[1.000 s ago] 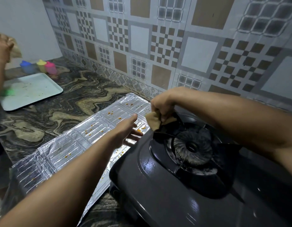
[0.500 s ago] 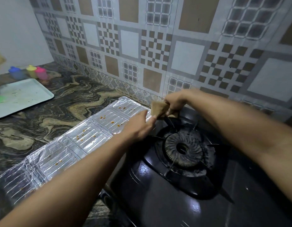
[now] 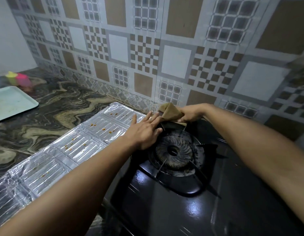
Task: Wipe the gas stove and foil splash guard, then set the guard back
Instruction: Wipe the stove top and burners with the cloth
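- Nearest me, lower right of the frame, the black gas stove shines under a light; its burner and pan support sit mid-frame, still looking sooty.
- Lower left to centre, the foil splash guard lies flat on the marbled counter, just beside the stove, orange spatter dotted across its panels — not yet wiped, I judge, and not yet stood back up.
- My left hand has come off the foil over the last second and now lies flat, fingers straight, on the stove's far-left edge; it grasps nothing.
- My right hand has slid from the burner's near rim to the stove's back corner by the tiled wall, clenched round the brown cloth.
- So the wipe has reached the rear edge — I take the left hand as bracing the stove.
- Far upper left: a pale tray and small coloured containers, well apart from the work.
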The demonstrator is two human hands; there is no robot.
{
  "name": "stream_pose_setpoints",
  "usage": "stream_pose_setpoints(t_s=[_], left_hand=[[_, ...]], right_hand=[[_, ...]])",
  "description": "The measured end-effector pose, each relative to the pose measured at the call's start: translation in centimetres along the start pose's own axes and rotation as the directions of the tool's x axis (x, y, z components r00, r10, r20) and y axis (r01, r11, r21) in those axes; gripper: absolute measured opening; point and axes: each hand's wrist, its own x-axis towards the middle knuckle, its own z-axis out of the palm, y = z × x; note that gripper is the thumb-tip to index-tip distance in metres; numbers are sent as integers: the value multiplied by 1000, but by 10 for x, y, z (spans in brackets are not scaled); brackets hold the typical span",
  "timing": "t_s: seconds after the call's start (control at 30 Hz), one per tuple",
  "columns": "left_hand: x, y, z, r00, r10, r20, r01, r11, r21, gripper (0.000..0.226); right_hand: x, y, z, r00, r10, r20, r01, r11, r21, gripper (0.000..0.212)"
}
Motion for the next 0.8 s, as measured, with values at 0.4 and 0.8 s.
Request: stream_pose_setpoints(t_s=[0.4, 0.8], left_hand=[[-2, 5, -4, 999, -46, 23, 45, 998, 46, 57], [16, 66, -38, 991, -109, 71, 81, 944, 321, 69]], right_hand=[[-40, 29, 17, 991, 110, -74, -113, 993, -33, 82], [-159, 85, 58, 826, 556, 91, -543, 829, -132, 42]])
